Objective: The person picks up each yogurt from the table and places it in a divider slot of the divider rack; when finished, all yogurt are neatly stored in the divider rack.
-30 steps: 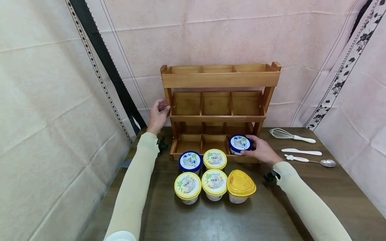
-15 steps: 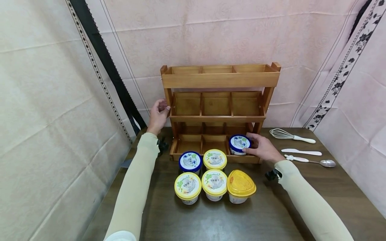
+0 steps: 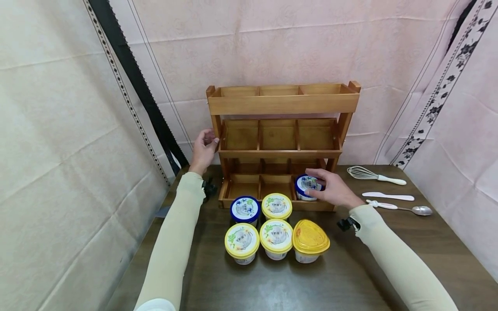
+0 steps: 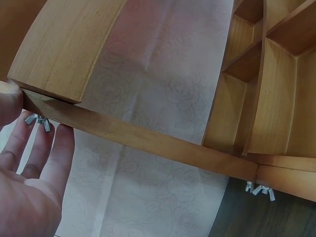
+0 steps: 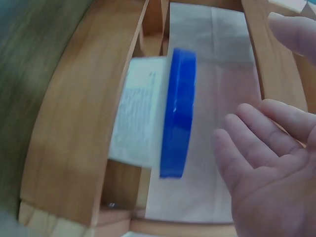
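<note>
Front of the wooden rack, nearest row on the table: two round yellow-lidded tubs, plus a triangular-lidded tub at the right end. Closer to the rack: a blue-lidded tub beside a yellow-lidded one. Second blue tub sits in the rack's bottom tier, right compartment. Right hand just beside it, fingers spread, not touching. Right of the rack: spoon, knife, whisk. Left hand pinches the rack's left upright, thumb against fingers. Behind the rack: pale cloth.
</note>
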{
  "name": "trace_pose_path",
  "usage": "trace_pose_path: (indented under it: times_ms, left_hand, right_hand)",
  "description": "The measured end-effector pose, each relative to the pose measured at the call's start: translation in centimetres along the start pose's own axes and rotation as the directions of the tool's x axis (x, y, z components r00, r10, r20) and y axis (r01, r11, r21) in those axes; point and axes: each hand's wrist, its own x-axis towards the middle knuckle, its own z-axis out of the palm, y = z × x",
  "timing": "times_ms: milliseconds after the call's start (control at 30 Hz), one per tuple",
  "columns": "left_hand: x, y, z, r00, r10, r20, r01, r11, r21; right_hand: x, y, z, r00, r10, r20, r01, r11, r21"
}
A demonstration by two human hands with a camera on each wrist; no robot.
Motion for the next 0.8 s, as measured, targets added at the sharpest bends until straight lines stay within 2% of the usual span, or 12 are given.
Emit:
trace_pose_path:
  times_ms: [100,300,500,800]
  left_hand:
    - [-0.1,-0.1,0.0,1.0,-0.005,-0.007,0.006,1.0,0.002]
    - [-0.1,-0.1,0.0,1.0,-0.009,-0.006,0.009,1.0,-0.003]
    - [-0.2,0.0,-0.1,1.0,-0.011,0.007,0.011,0.999,-0.032]
    - [0.0,0.1,0.0,1.0,-0.02,0.013,0.02,0.999,-0.044]
  right_hand:
    - [0.3,-0.5,0.5,0.999,-0.025,0.026,0.025,1.0,0.002]
    - [0.9,-1.3,1.6,0.995,-0.037,0.093,0.03,0.997,0.072]
    - [1.5,-1.7,2.7,0.984,-0.066,0.166,0.054,0.996,0.072]
    - [1.2,-2.3,3.4,0.975,-0.106,0.194,0.098,0.994,0.05]
